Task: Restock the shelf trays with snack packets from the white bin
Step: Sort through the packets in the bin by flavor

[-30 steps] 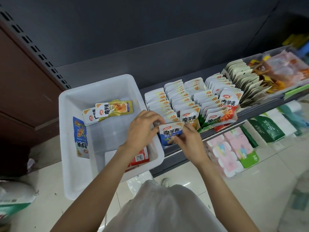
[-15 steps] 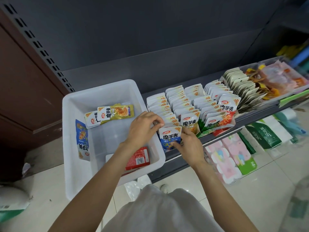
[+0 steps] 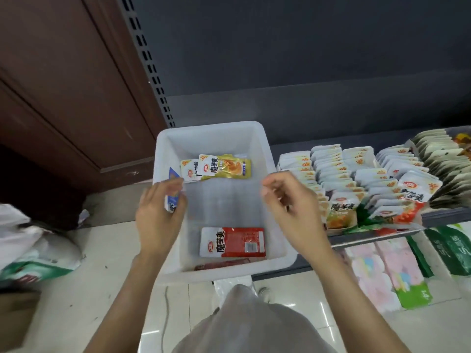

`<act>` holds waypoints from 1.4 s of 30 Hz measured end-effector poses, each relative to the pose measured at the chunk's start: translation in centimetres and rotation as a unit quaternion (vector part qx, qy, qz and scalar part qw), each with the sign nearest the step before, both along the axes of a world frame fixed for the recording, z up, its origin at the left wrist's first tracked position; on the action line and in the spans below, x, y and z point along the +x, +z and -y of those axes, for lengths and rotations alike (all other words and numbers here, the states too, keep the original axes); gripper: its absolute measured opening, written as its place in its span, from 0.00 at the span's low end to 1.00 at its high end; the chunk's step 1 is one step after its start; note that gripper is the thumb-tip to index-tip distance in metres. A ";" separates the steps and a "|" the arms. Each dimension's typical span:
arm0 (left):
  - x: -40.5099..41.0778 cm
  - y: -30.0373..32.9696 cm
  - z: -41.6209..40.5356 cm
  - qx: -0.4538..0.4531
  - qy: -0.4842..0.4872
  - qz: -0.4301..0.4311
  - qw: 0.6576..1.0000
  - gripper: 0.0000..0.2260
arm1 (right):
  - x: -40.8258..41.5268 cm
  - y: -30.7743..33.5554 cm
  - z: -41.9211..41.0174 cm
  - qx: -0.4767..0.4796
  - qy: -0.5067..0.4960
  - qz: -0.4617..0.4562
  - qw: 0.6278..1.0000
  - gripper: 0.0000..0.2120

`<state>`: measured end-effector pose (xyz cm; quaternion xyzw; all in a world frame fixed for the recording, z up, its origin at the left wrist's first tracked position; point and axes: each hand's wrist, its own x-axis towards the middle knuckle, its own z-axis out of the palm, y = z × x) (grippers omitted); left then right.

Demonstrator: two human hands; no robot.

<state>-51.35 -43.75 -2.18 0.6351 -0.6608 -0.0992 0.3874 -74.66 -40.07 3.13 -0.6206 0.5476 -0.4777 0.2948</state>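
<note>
At the far left, a white and green sack (image 3: 35,253) lies slumped on the tiled floor (image 3: 102,289), below the brown wooden panel (image 3: 58,85). Moving right, your left hand (image 3: 159,215) is at the left wall of the white bin (image 3: 168,154), its fingers (image 3: 175,186) curled around a blue snack packet (image 3: 172,197) that stands against that wall; the packet's top corner shows above your fingers.

Inside the bin, two yellow packets (image 3: 224,166) lie overlapping near the far wall, the right one on top of the left. A red packet (image 3: 232,242) lies flat on the bin floor near the front wall, and a thin dark red packet (image 3: 221,263) sits just in front of it, against the front wall.

Your right hand (image 3: 293,210) hangs over the bin's right rim, holding nothing. Its fingers are loosely curled, thumb and forefinger close together but with nothing between them.

To the right, the shelf trays (image 3: 356,179) hold upright rows of white packets, tightly packed front to back. A yellow-fronted packet (image 3: 341,212) and a red-fronted packet (image 3: 413,197) face you at the front of their rows. Further right is a row of darker, olive-edged packets (image 3: 443,164). Under the shelf, pink packs (image 3: 382,273) and green packs (image 3: 451,250) sit on the floor level.
</note>
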 end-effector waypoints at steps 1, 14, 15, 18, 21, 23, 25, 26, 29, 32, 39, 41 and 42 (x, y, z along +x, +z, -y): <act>1.5 -0.5 0.1 0.016 0.020 0.037 0.999 0.10 | 1.9 -0.9 1.3 0.026 0.057 -0.026 0.998 0.05; 6.1 -3.6 2.9 0.079 -0.014 0.181 0.980 0.19 | 12.9 -10.7 13.3 -0.129 0.294 -0.473 0.820 0.20; 6.0 -3.7 2.9 0.076 -0.015 0.181 0.980 0.19 | 13.1 -10.6 13.5 -0.174 0.295 -0.499 0.796 0.17; 5.4 -3.3 3.0 0.057 -0.031 0.151 0.986 0.17 | 12.8 -10.4 13.7 -0.224 0.313 -0.531 0.754 0.10; 4.4 -1.5 2.2 0.069 -0.078 -0.006 0.995 0.22 | 10.5 -9.2 12.3 -0.098 0.283 -0.466 0.833 0.09; 3.3 0.4 1.4 0.093 -0.110 -0.184 0.972 0.23 | 8.6 -7.7 10.3 -0.026 0.173 -0.322 0.931 0.01; 1.5 2.0 0.8 0.101 -0.139 -0.289 0.942 0.25 | 6.7 -5.6 7.7 0.067 0.096 -0.105 0.987 0.06; 0.5 2.6 0.7 0.114 -0.151 -0.308 0.932 0.28 | 5.7 -4.6 6.2 0.107 0.082 -0.001 0.991 0.09; -3.1 3.8 0.8 0.189 -0.188 -0.303 0.915 0.31 | 2.7 -2.2 1.8 0.151 0.038 0.116 0.981 0.08; -7.2 4.2 0.3 0.202 -0.268 -0.242 0.910 0.15 | -0.1 -0.6 -1.4 0.155 -0.003 0.119 0.981 0.10; -15.1 4.3 -0.4 0.094 -0.403 -0.124 0.902 0.08 | -8.8 0.3 -7.4 0.038 -0.260 0.219 0.940 0.05; -15.9 2.4 0.3 0.078 -0.381 0.003 0.921 0.10 | -11.2 -0.3 -8.6 0.019 -0.312 0.242 0.919 0.05; -16.2 1.6 0.4 0.083 -0.372 0.043 0.923 0.10 | -12.0 -0.8 -9.1 0.021 -0.319 0.248 0.915 0.04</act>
